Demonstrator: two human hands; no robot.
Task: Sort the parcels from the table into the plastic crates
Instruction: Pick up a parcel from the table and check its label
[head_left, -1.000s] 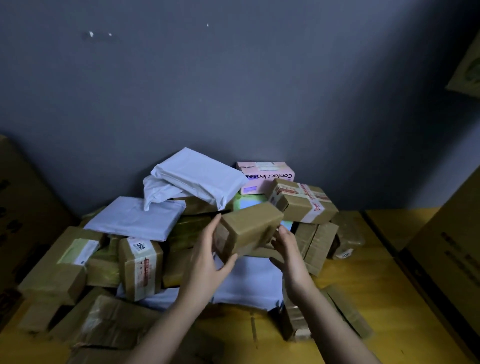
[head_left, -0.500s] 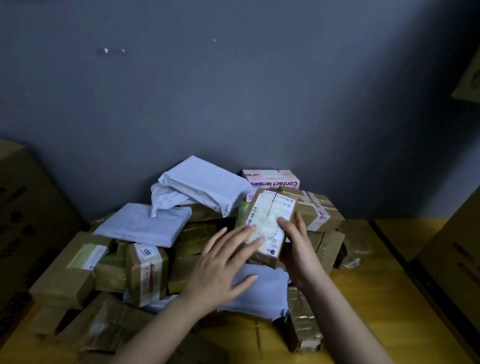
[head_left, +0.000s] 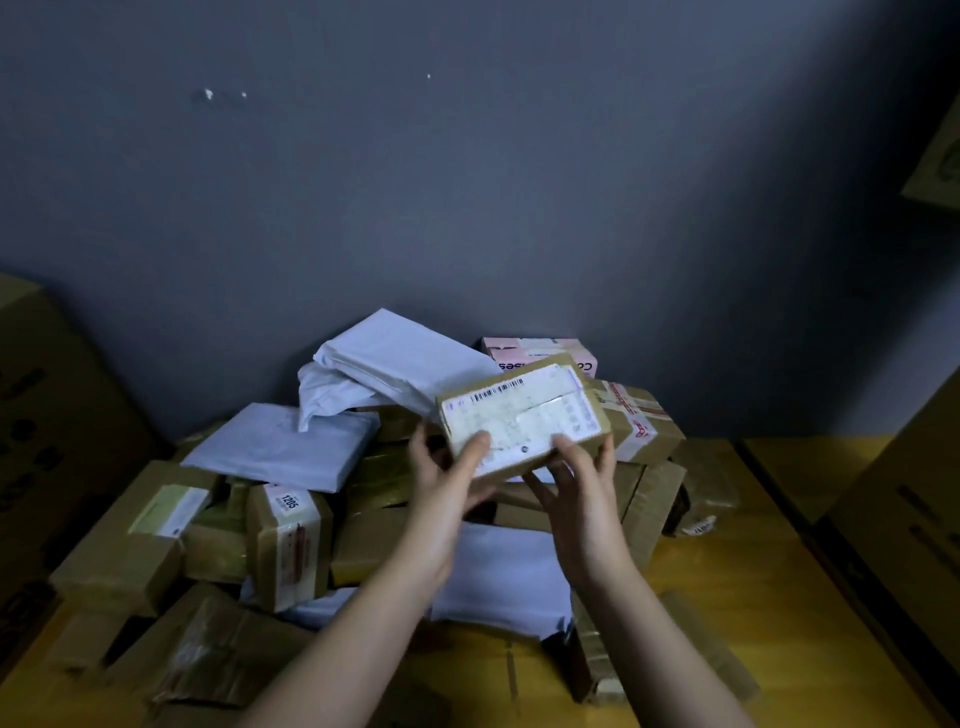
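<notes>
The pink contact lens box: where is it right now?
In the head view the pink contact lens box sits at the back of the pile against the wall, right of centre, partly hidden behind the labelled parcel held in both hands.

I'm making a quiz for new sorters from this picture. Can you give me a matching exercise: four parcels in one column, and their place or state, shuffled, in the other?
Things:
1. labelled brown box
2. pink box
3. box marked 1205
4. crumpled white mailer

Places or states:
A. on top of the pile, left of the pink box
B. held up by the left hand and right hand
C. at the back, against the wall
D. standing on end, left of the hands

Pairs: 1-B, 2-C, 3-D, 4-A
</notes>
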